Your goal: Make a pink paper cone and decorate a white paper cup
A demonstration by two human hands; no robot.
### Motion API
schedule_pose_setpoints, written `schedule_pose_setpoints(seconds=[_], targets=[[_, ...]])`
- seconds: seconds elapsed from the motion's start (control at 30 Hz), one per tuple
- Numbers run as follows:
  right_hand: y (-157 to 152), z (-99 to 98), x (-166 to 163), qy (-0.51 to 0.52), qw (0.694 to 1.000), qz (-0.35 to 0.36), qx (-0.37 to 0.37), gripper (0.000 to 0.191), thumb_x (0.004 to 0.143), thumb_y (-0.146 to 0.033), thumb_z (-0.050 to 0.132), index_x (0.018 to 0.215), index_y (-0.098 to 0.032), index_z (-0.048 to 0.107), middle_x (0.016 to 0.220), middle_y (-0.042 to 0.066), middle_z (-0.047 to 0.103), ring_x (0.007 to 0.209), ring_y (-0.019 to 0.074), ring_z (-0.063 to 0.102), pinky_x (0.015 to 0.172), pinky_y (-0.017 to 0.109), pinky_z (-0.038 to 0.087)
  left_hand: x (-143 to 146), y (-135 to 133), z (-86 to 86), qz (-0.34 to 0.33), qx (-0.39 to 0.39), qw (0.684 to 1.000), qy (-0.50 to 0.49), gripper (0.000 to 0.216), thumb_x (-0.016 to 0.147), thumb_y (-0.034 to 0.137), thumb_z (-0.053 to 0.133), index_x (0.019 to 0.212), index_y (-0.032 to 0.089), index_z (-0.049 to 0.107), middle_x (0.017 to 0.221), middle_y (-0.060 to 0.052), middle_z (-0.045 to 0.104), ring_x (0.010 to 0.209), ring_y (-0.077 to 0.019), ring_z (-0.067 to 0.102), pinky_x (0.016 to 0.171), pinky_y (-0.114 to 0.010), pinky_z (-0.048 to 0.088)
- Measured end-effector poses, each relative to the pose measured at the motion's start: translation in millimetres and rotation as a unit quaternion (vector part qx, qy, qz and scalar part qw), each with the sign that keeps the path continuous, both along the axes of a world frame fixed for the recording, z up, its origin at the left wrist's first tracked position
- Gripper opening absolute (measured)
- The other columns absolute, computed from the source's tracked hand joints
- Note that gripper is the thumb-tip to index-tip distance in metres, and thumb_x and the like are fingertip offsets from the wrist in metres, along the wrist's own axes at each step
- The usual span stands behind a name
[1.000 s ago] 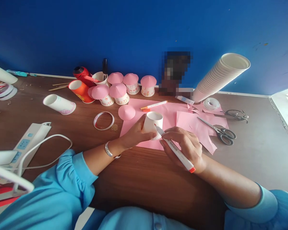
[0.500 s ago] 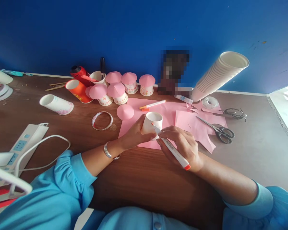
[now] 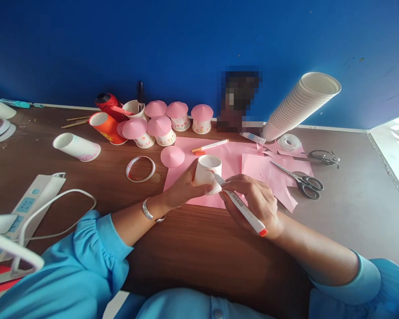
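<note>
Holding white paper cup [image 3: 203, 178] w/ L hand [image 3: 186, 186] wrapped around its side, open end up, over pink sheet [image 3: 232, 155] on table [image 3: 169, 248]; pinching red-ended marker [image 3: 245, 210] btwn thumb and fingers of R hand [image 3: 261, 201], w/ tip at or v. nr cup's side, contact hard to tell. Shifted only a touch vs. half a sec. ago, w/ tip slightly farther R across cup's side and both grips same as before; prob. mid-marking, though w/ any fresh line too small to confirm. Backed by loose pink cone [image 3: 173, 156] and orange marker [image 3: 213, 145], then by pink-topped cups [image 3: 161, 127] w/ drawn-on sides, nr blue wall [image 3: 153, 44]. Flanked on R by cut pink paper [image 3: 259, 173], scissors [image 3: 308, 182], tape roll [image 3: 289, 142] and tall cup stack [image 3: 295, 108]; on L by white ring [image 3: 128, 170], patterned cup [image 3: 76, 147] and power strip [image 3: 28, 201]. Hampered chiefly by L hand itself, lapping over cup's lower front, and by R hand, close in on near side. Not possible to ID dark pixelated patch [image 3: 241, 97] nr wall.
</note>
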State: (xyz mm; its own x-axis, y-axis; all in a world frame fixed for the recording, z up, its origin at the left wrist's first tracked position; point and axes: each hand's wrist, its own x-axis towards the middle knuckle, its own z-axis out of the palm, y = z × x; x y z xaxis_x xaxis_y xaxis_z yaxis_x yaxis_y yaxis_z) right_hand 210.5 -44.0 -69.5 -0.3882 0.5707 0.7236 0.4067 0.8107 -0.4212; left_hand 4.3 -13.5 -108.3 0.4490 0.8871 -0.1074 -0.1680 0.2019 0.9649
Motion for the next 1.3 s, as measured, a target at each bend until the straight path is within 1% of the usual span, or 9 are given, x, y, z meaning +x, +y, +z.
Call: schedule_pose_setpoints(seconds=[0.13,0.27,0.33,0.57,0.73,0.87,1.1,1.2,1.3], targets=[[1.2,0.5,0.6,-0.006,1.0,-0.014,0.0,0.022,0.094,-0.008,0.064,0.112,-0.021,0.059,0.083,0.004,0.073,0.069,0.0183,0.07,0.059,0.03,0.058,-0.3,0.5,-0.1,0.007,-0.014,1.0,-0.013,0.058,0.075,0.039,0.09,0.121,0.022,0.06,0.104,-0.004,0.067,0.096,-0.0209,0.061,0.084,-0.035,0.051],[2.7,0.5,0.8,0.004,1.0,-0.019,0.01,0.024,0.093,-0.008,0.065,0.112,-0.021,0.059,0.082,0.003,0.073,0.068,0.0184,0.07,0.058,0.029,0.057,0.8,1.0,3.8,-0.015,0.001,0.999,-0.037,0.048,0.078,0.042,0.087,0.114,0.021,0.064,0.101,-0.005,0.069,0.093,-0.0217,0.063,0.082,-0.035,0.052],[3.3,0.5,1.1,0.006,1.0,-0.021,0.012,0.024,0.093,-0.008,0.064,0.112,-0.021,0.059,0.082,0.003,0.072,0.068,0.0187,0.07,0.058,0.029,0.056,0.7,1.5,5.4,-0.029,0.002,0.999,-0.045,0.046,0.079,0.043,0.085,0.114,0.021,0.065,0.1,-0.005,0.069,0.092,-0.0221,0.064,0.082,-0.036,0.052],[3.8,1.8,1.6,0.008,0.999,-0.033,0.007,0.023,0.093,-0.008,0.065,0.111,-0.02,0.06,0.083,0.005,0.071,0.07,0.0193,0.072,0.058,0.029,0.056,-2.6,2.9,2.3,-0.019,0.0,0.999,-0.044,0.047,0.078,0.039,0.087,0.116,0.022,0.065,0.102,-0.003,0.066,0.094,-0.0207,0.059,0.085,-0.035,0.05],[4.3,0.9,1.5,0.01,0.999,-0.04,0.007,0.022,0.094,-0.01,0.065,0.112,-0.021,0.06,0.083,0.004,0.071,0.069,0.019,0.072,0.057,0.029,0.056,-0.9,2.1,4.5,-0.013,-0.007,0.998,-0.056,0.048,0.076,0.038,0.087,0.116,0.022,0.066,0.102,-0.004,0.065,0.093,-0.0207,0.059,0.085,-0.035,0.05],[4.4,0.5,1.6,0.008,0.999,-0.039,0.01,0.02,0.094,-0.009,0.065,0.109,-0.02,0.059,0.082,0.004,0.071,0.069,0.0186,0.071,0.057,0.028,0.056,-0.1,2.5,4.9,-0.02,-0.008,0.997,-0.071,0.048,0.076,0.037,0.087,0.117,0.021,0.066,0.101,-0.004,0.066,0.093,-0.0205,0.059,0.085,-0.035,0.05],[3.9,0.2,1.5,0.006,0.999,-0.042,0.007,0.02,0.094,-0.009,0.065,0.109,-0.02,0.058,0.083,0.004,0.072,0.07,0.0189,0.072,0.058,0.029,0.056,-2.4,4.0,-0.9,-0.032,0.0,0.996,-0.085,0.049,0.079,0.034,0.086,0.121,0.022,0.065,0.105,-0.004,0.065,0.096,-0.0202,0.06,0.084,-0.033,0.05],[3.7,0.2,1.4,0.006,0.999,-0.041,0.003,0.02,0.094,-0.009,0.065,0.109,-0.021,0.058,0.083,0.003,0.072,0.07,0.0186,0.072,0.058,0.029,0.056,-2.4,4.2,-1.1,-0.039,0.002,0.995,-0.087,0.045,0.08,0.034,0.086,0.118,0.021,0.066,0.103,-0.004,0.066,0.095,-0.0199,0.06,0.084,-0.033,0.051],[3.8,0.0,1.8,0.007,0.999,-0.039,0.004,0.02,0.094,-0.009,0.065,0.109,-0.02,0.058,0.083,0.004,0.072,0.07,0.0187,0.072,0.058,0.029,0.056,-2.1,4.0,-1.1,-0.033,-0.003,0.996,-0.087,0.047,0.079,0.034,0.086,0.119,0.021,0.066,0.103,-0.004,0.066,0.095,-0.0197,0.06,0.084,-0.033,0.051]])
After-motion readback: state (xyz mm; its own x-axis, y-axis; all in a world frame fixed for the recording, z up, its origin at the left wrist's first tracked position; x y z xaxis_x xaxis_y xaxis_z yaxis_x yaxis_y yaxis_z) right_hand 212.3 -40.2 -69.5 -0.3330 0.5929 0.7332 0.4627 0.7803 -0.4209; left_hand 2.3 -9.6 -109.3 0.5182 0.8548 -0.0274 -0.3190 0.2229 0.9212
